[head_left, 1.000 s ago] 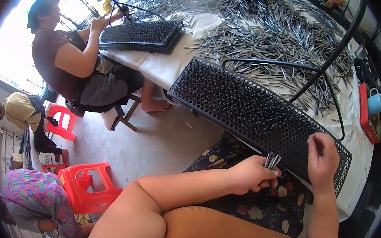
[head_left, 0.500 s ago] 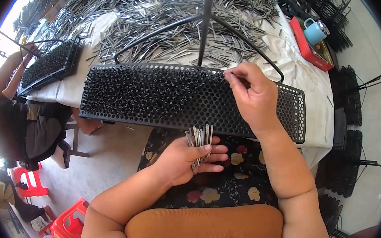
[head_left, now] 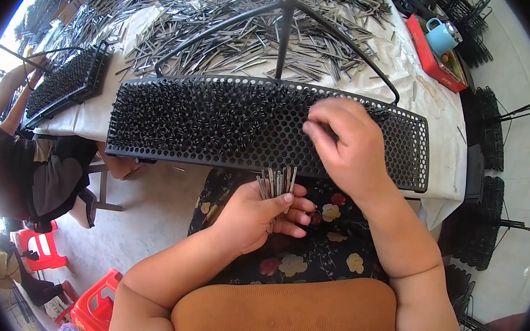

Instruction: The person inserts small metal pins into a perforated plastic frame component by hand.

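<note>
My left hand (head_left: 264,211) is closed around a bundle of slim metal clips (head_left: 278,182), held upright by the thumb in front of the rack's near edge. Above the rack's right half, my right hand (head_left: 349,144) has its thumb and fingers drawn together. Its fingertips are blurred, and whatever they hold cannot be made out. The black perforated rack (head_left: 278,160) lies across the table edge. Dark clips (head_left: 181,117) stand densely in its left part and along some of the far rows. Bare holes show in the middle and at the right.
Loose metal clips (head_left: 225,48) cover the table (head_left: 441,133). A black stand frame (head_left: 284,35) rises behind the rack. At the right is a red box (head_left: 434,67) with a blue mug (head_left: 441,39). Another person's arm (head_left: 8,89) works at a second rack (head_left: 67,85) on the left, above red stools (head_left: 95,302).
My right hand has drawn slightly nearer and its fingertips have left the rack's far rows. The rack's near edge has shifted a little up in view. My left hand keeps its bundle.
</note>
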### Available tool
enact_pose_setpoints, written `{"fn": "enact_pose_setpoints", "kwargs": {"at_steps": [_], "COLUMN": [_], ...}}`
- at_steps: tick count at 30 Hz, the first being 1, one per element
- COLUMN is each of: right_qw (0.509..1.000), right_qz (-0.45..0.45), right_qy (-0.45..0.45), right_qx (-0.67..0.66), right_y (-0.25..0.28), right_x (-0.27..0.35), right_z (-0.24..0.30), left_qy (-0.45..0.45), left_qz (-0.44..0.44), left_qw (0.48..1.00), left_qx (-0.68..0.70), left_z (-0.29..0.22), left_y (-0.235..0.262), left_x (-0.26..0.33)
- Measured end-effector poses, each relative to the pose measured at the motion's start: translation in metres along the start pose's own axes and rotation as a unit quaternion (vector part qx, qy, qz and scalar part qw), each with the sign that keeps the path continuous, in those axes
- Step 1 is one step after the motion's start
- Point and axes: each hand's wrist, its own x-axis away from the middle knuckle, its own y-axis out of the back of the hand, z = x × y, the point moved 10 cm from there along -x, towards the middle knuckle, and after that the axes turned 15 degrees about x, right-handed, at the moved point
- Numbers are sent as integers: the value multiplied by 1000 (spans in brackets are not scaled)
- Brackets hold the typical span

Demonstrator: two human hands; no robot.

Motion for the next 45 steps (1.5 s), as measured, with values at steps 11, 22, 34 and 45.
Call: {"fn": "enact_pose_setpoints", "kwargs": {"at_steps": [11,22,34,45], "right_qw": [859,881,826,843], "right_qz": [274,312,217,105], "right_qy": [-244,-194,-273,-307], "right_qx": [-356,-299,-443,-429], "right_y": [-40,-38,-45,-29], "right_x": [57,53,58,43], "right_z": [8,21,2,-23], "left_qy": [-50,-44,-91,-85], "left_qz": [72,12,51,-14], "left_qw": [986,967,982,982], "left_qx": [-140,-251,-154,-169], "left_z": [-12,-8,-16,-18], "left_y": [-26,-8,-19,-9], "left_x": [10,8,8,3]}}
